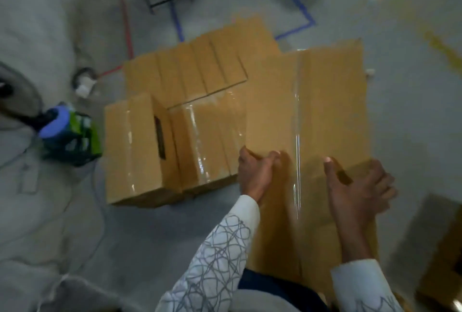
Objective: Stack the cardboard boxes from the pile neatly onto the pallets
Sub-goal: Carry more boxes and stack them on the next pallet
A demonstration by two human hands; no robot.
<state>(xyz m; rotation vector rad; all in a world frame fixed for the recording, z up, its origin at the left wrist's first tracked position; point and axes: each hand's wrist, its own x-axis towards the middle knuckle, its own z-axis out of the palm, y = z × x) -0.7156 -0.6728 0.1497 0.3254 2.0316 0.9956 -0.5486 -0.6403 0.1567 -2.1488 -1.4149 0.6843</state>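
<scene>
**Trainee:** While the held box [325,101] is up in both hands, where does it sit?

**Instructor:** Reading from the left: a blue-and-green object [70,134] stands on the floor [175,236]. Next come the stacked boxes [175,111]. The held box is above the floor, its left edge just beside the stack. Whether a pallet lies under the stack cannot be told.

**Trainee:** How will it handle?

**Instructor:** Judged as stiff corrugated board, bulky rather than fragile; the weight cannot be told. The glossy tape seam [297,136] is probably slick, so hold it by bare board at opposite sides or at the hand slot [344,177].

**Trainee:** And the hand pose?

**Instructor:** Left hand [257,174]: grip closed round the box's left edge, thumb on top. Right hand [362,191]: thumb laid on top, fingers curled round the right side, beside the slot. Both forearms reach forward.
</scene>
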